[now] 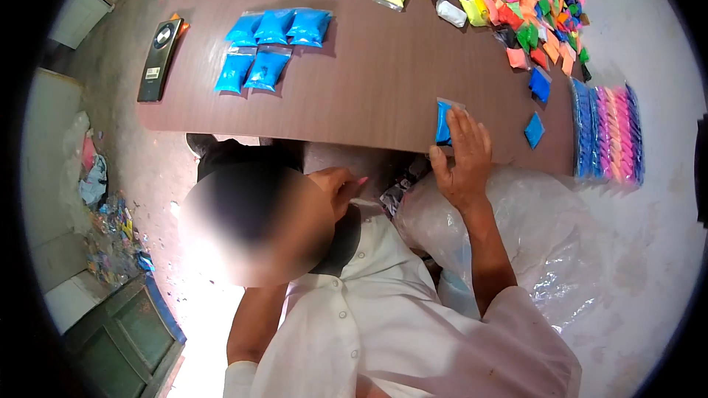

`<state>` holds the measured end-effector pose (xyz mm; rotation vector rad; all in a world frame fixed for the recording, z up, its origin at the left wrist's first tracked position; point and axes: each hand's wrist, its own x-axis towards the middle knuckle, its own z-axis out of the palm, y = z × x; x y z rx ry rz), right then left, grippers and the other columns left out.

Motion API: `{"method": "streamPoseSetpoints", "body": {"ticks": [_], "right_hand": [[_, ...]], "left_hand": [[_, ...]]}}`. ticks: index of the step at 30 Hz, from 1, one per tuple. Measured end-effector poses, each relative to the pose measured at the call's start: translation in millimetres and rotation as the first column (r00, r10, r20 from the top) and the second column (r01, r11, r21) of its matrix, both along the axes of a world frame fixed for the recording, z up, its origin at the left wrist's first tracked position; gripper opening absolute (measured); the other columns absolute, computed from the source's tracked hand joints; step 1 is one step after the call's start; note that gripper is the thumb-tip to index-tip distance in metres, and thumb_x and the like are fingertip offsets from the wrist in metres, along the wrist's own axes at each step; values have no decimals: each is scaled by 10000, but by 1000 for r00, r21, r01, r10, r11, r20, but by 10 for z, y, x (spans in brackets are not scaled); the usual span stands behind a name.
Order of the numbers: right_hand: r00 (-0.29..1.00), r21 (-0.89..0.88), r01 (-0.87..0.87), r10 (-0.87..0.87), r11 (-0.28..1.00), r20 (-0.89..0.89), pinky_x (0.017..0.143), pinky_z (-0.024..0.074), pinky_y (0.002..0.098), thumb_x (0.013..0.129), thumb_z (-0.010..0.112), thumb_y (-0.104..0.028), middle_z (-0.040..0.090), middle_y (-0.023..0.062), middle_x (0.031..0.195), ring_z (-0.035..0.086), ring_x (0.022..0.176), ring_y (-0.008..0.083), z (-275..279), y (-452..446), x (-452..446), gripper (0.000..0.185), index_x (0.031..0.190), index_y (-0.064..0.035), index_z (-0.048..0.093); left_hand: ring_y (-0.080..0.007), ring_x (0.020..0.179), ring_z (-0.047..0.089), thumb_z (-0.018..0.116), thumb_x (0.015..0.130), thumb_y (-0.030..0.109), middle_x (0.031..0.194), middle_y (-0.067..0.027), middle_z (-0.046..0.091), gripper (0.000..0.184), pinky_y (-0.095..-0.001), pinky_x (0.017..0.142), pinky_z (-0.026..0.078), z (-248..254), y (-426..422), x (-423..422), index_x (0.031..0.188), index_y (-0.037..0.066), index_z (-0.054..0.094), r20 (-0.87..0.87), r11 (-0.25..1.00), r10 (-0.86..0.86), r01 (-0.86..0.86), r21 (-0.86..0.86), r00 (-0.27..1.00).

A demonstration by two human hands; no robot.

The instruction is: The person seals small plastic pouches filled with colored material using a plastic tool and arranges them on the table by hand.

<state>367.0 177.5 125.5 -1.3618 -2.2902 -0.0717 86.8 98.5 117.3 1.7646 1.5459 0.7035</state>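
A blue packet (442, 125) is seen flat at the near edge of the bench (354, 96), its long axis running roughly away from the body. Its right side is overlapped by the fingers of the right hand (464, 156), so it is placed just left of and beneath them. That hand is held with the thumb apart from loosely spread fingers, nothing being clamped; how firmly the packet is pressed cannot be told. The left hand (337, 190), farther off, is held below the bench edge with fingers curled; a pink bit (362, 180) is shown at its fingertips, but whether it is gripped cannot be told. Five blue packets (274, 27) are grouped well apart, toward the bench's far left.
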Motion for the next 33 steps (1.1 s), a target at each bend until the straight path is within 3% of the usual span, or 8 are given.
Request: {"method": "streamPoseSetpoints", "body": {"ticks": [6,13,16,18,22,24,30,33], "right_hand": [[1000,-112,-1,3,994,21,1200,273,601,967,654,-510,491,235,1572,460,1452,410,84,-194,-141,802,1540,18,464],[996,-87,41,-34,995,78,1206,258,603,965,639,-554,445,262,1595,424,1472,422,123,-166,-346,871,1573,25,405],[993,-124,36,-21,992,116,1206,264,602,937,690,-527,442,263,1597,424,1468,431,169,-182,-312,898,1579,25,392],[981,-255,15,-64,967,-183,1203,270,606,900,750,-473,437,262,1600,418,1472,431,171,-170,-266,913,1576,28,395],[991,-73,35,-45,997,-130,1193,278,617,874,783,-413,442,259,1597,423,1471,423,156,-182,-297,913,1572,30,397],[992,-106,-27,40,994,117,1189,281,615,873,777,-398,443,254,1598,432,1467,416,120,-265,-338,896,1569,28,406],[995,-124,-29,41,992,96,1189,292,606,863,788,-349,467,248,1582,447,1456,416,175,-196,-397,876,1563,25,419],[996,-134,-74,78,988,32,1194,307,580,852,797,-294,476,248,1575,446,1460,414,183,-173,-383,862,1562,20,421]], "left_hand": [[-390,761,700,732,894,105,836,-172,720,87,-458,689,549,-112,-7,-27,875,20,725,4,999,44,-44,5,999],[-401,789,701,728,883,103,855,-186,718,91,-474,712,554,-148,-75,-47,882,15,704,-66,999,42,-40,36,997],[-403,800,703,724,884,102,861,-186,718,90,-477,724,559,-157,-76,-36,886,14,702,-52,998,48,-46,36,998],[-403,805,704,721,886,101,866,-186,719,89,-478,729,561,-182,-100,-54,890,14,703,-61,998,53,-52,22,997],[-408,809,704,716,899,108,868,-186,715,100,-490,734,557,-232,-170,-90,876,13,695,-67,999,49,-48,23,997],[-411,808,702,715,906,115,863,-188,711,113,-495,734,554,-231,-178,-100,867,12,689,-58,998,44,-42,40,997],[-423,793,695,716,938,158,848,-201,698,186,-500,725,550,-194,-140,-110,838,10,661,-62,995,65,-60,82,996],[-425,779,700,659,901,85,862,-198,709,98,-513,719,544,-235,-152,-97,827,24,643,-34,992,70,-65,111,997]]}}
